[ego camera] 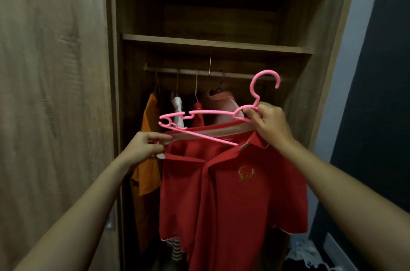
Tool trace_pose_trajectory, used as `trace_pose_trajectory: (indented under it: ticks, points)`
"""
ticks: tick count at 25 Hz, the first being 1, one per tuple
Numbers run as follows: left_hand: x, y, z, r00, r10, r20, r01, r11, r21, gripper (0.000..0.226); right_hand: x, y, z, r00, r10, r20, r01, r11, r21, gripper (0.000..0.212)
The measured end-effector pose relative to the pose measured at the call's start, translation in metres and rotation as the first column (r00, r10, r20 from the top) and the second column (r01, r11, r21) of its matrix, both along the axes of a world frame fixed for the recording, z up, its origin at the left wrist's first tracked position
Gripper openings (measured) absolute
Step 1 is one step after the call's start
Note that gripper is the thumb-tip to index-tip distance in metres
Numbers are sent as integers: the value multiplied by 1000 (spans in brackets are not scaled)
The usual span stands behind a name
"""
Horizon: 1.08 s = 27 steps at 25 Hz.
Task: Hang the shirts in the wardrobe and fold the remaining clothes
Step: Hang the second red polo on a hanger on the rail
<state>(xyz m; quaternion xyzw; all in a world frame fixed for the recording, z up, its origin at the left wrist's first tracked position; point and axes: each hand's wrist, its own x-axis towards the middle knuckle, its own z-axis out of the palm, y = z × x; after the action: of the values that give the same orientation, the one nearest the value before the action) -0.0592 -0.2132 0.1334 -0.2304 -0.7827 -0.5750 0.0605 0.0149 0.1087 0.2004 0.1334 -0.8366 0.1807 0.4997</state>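
Observation:
A red polo shirt [230, 199] with a gold emblem on the chest hangs in front of the open wardrobe [213, 46]. My left hand [144, 148] pinches the shirt's collar at its left end. My right hand [270, 124] grips a pink plastic hanger [208, 113] near its hook, together with the collar's right side. The hanger's left arm lies above the collar opening, and its lower bar crosses the collar. The hook points up, below the rail [213, 74].
Several garments hang on the rail: an orange one [148, 159] at left, a white one [178, 113], a red one and a pink-collared one [221, 104]. The wardrobe door [53, 93] stands at left. Clothes lie on the floor [310, 255] at lower right.

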Motion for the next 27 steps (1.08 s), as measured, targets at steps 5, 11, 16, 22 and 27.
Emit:
trace_pose_trajectory:
  ticks: [5,11,16,22,27]
  points:
    - [-6,-13,10,997,-44,70,46,998,-32,35,2,15,-12,995,42,91,-47,997,54,86]
    - [-3,-3,23,998,22,57,-13,990,-143,25,5,22,-25,980,-136,142,98,965,244,74]
    - [30,56,37,670,448,-592,-629,766,-131,14,3,-29,-17,911,-388,141,345,903,255,48]
    - [61,89,9,585,44,-810,-385,894,-229,46,-1,-2,-3,974,-106,202,118,992,-52,46]
    - [23,59,31,753,63,-655,-446,780,-438,76,-3,11,-9,983,33,183,-15,995,-101,45]
